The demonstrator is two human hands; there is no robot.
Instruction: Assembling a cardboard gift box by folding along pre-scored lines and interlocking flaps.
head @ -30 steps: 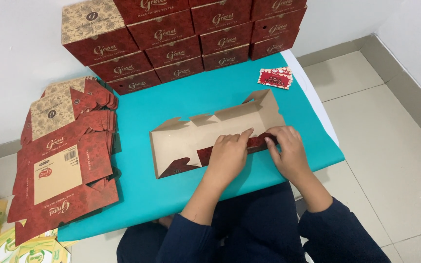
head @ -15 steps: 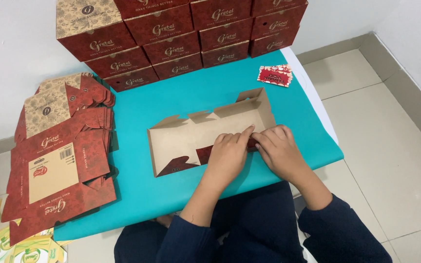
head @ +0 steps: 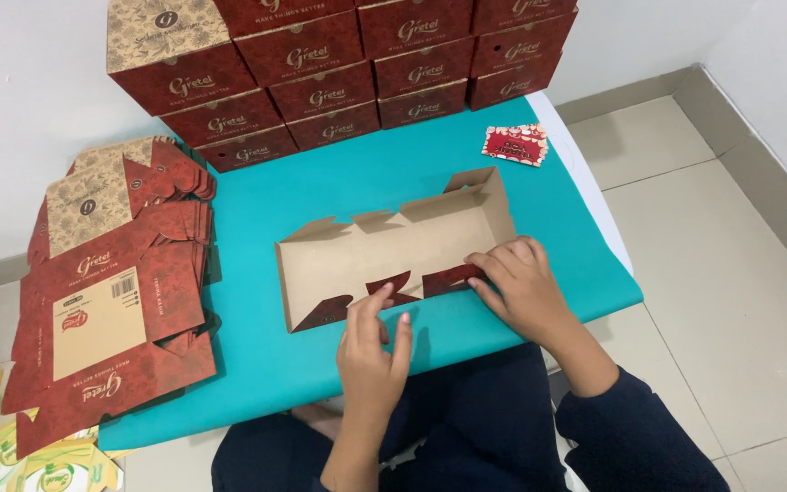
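- The half-folded cardboard box (head: pixel 393 264) lies open side up (plain brown inside, dark red patterned outside) on the turquoise table top (head: pixel 339 173), nearer the front edge than the back and a little right of the middle.
- Its near wall is not yet standing: red flaps (head: pixel 393 287) fold inward along that side.
- The right hand (head: pixel 523 287) rests on the box's near right corner, fingers (head: pixel 494 264) curled loosely over the red flap and pressing it; it closes around nothing.
- The left hand (head: pixel 373 351) hangs just in front of the near wall, fingers spread and partly open, thumb tip at the middle flap; whether it actually touches the card I cannot tell.
- A stack of flat unfolded box blanks (head: pixel 111 292) overhangs the table's left edge.
- Finished dark red boxes (head: pixel 339 73) stand stacked in rows along the back edge, against the wall.
- A small red card (head: pixel 515 144) lies near the back right corner, well apart from the hands.
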